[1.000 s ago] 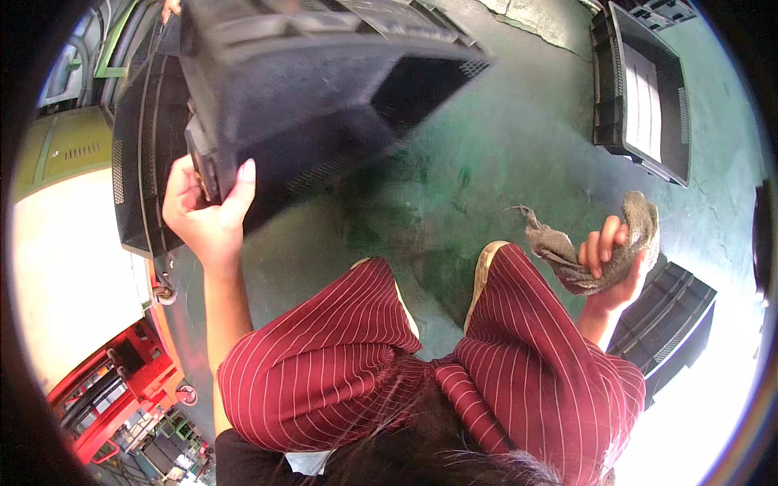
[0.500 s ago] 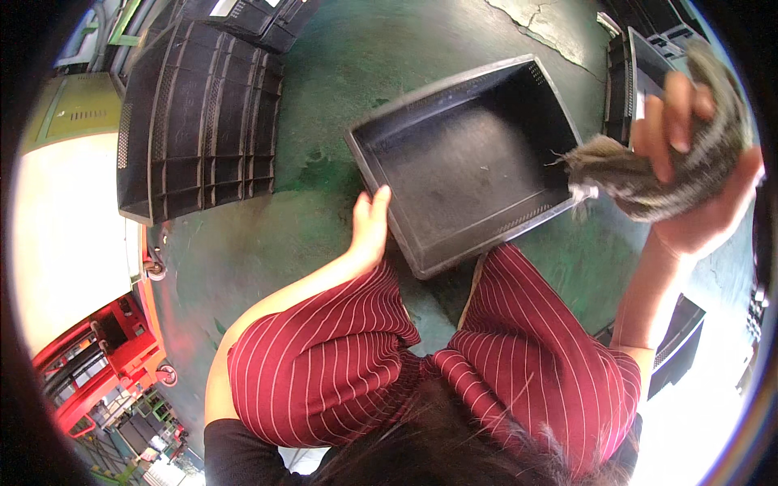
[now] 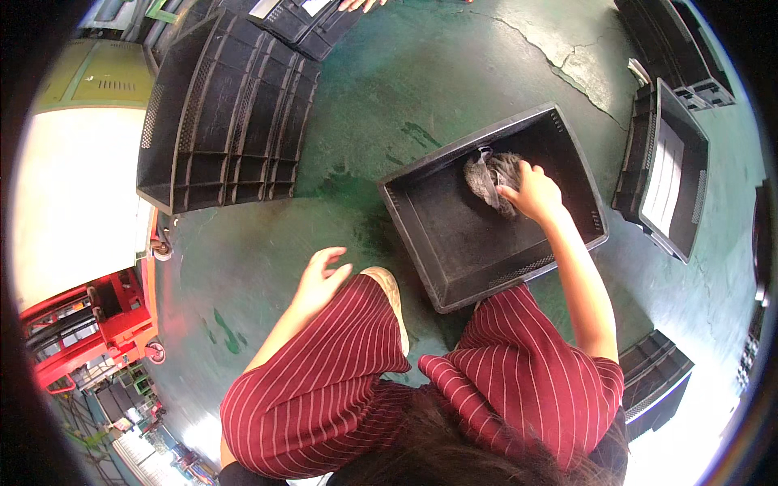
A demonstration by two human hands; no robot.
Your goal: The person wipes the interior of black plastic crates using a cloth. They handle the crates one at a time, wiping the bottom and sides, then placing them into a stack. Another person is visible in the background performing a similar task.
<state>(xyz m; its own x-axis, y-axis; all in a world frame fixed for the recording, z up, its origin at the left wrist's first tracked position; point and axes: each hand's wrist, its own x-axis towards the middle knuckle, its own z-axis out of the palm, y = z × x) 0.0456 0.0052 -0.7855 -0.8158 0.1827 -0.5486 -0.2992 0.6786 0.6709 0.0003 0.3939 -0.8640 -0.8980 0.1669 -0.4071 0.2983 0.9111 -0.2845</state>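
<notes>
Right and left hands at an open black crate on a green floor. The crate (image 3: 450, 251) lies ahead of the knees and to the person's right, open side up, its long axis running across the body and slanting so that the right end is farther away. The grey-brown cloth (image 3: 484, 180) lies bunched inside it, toward the far wall and right of the crate's middle. The right hand (image 3: 535, 193) is the nearer: it reaches in over the near wall, fingers and thumb curled on the cloth, their undersides hidden. The left hand (image 3: 322, 282) is empty and half open, fingers loosely bent; it hangs by the left knee, left of the crate and apart from it. A ribbed black crate (image 3: 231, 121) stands on its side at left; at right, a smaller-looking crate (image 3: 634, 170) contains a white sheet (image 3: 666, 174). Pale labels (image 3: 314, 6) show on a dark crate (image 3: 296, 31) at the upper left. No brand can be made out, and no writing on sheet or labels is legible.
</notes>
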